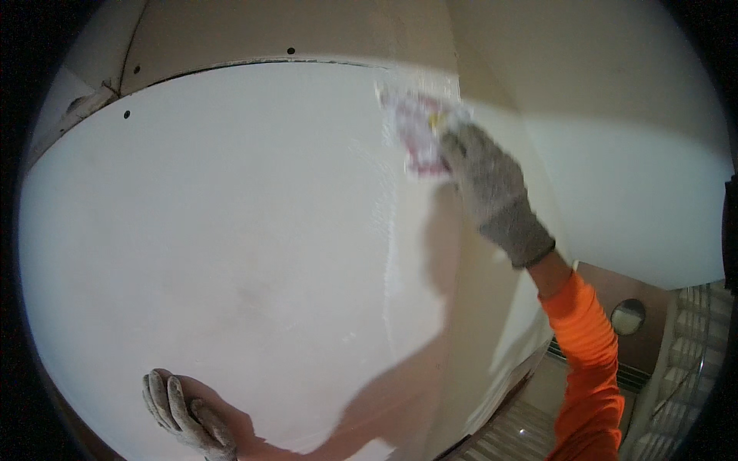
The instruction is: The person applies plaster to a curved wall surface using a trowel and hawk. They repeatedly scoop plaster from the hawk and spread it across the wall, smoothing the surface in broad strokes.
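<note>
My right hand (488, 180), in a grey knit glove, is raised at the upper right and grips a flat, roughly square sheet (419, 138). The sheet is whitish with reddish patches and a yellow spot, and blur hides its exact kind. It lies at the wall near a rough whitish vertical seam (390, 253) in the pale wall board (231, 223). At the lower left, my left hand (188, 419) wears a similar glove dusted with white. Its fingers point upward, loosely bent, in front of the board, with nothing seen in them; contact with the board is unclear.
Above the pale board runs a dark gap, then a browner panel (346, 31) with dark round dots. An adjoining wall (630, 154) stands to the right. Below it are a striped floor (500, 430), a round pale object (628, 316) and stairs with a railing (684, 361).
</note>
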Demonstrator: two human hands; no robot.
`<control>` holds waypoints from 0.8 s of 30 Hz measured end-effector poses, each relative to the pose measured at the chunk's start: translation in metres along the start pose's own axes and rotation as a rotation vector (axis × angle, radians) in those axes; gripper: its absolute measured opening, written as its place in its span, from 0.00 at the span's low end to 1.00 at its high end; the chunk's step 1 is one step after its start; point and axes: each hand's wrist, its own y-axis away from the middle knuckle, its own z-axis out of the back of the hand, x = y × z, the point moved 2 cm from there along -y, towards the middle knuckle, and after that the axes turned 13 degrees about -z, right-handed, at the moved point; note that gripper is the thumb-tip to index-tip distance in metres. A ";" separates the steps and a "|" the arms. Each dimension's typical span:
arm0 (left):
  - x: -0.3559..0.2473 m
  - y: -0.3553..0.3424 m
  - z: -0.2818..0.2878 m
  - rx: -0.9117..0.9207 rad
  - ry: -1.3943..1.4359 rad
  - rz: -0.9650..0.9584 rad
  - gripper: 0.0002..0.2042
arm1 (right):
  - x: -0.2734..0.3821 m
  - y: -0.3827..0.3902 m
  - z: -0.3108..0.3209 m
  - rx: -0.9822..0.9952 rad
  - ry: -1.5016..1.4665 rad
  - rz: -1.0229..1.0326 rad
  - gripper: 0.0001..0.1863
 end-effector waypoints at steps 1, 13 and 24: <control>0.002 0.000 0.001 -0.021 0.014 0.015 0.16 | 0.009 0.015 -0.002 0.147 -0.027 -0.037 0.36; 0.044 0.008 0.020 0.072 0.011 -0.119 0.23 | -0.092 -0.121 0.027 0.019 0.100 -0.060 0.21; 0.056 0.022 0.014 0.223 0.015 -0.166 0.27 | -0.149 -0.280 -0.033 0.013 0.051 -0.031 0.29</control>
